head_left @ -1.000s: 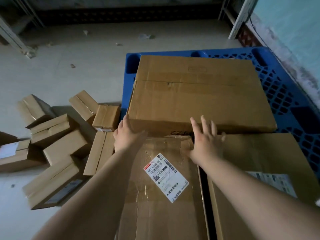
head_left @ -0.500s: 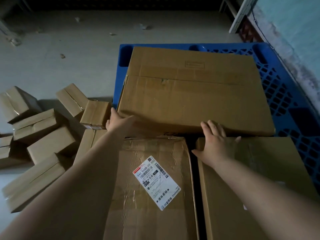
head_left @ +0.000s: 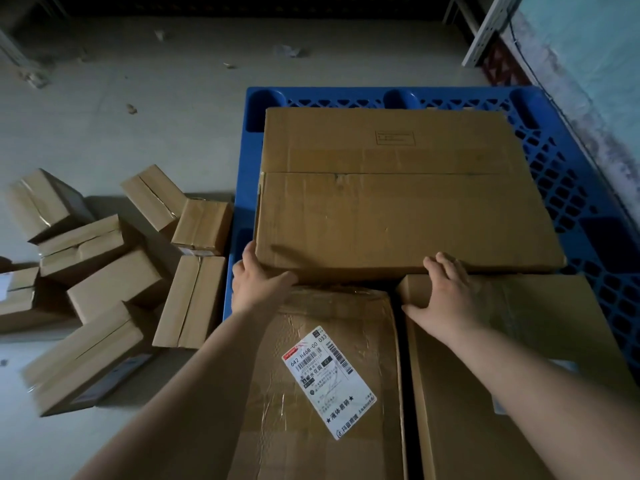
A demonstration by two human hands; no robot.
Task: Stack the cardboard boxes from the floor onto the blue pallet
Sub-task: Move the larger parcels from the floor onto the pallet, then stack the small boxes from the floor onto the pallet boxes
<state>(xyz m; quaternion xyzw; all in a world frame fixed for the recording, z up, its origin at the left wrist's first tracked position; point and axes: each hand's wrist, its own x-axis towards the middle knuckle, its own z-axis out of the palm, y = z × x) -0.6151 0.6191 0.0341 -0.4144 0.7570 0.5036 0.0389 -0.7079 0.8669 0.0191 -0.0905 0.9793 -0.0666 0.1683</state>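
Three large cardboard boxes are already sitting on the blue pallet (head_left: 568, 174), and the person is working on the far one: the big flat box (head_left: 398, 202) is lying just beyond both hands. The left hand (head_left: 256, 282) is cupping that box's near left corner, fingers reaching up its left side and thumb lying along its near edge, so it is holding the corner rather than gripping hard. The right hand (head_left: 450, 292) is resting flat with fingers spread and fairly straight, fingertips touching the big box's near edge while the palm is lying on the plain box (head_left: 512, 375) underneath it. Between the two forearms the labelled box (head_left: 322, 375) is lying flat, just beside the plain one with a narrow gap. Judging from this, the hands are squaring the far box into place. Much is left: to the left of the left hand, a heap of small boxes (head_left: 114, 282) is still lying jumbled on the floor (head_left: 121, 116), none of them yet on the pallet.
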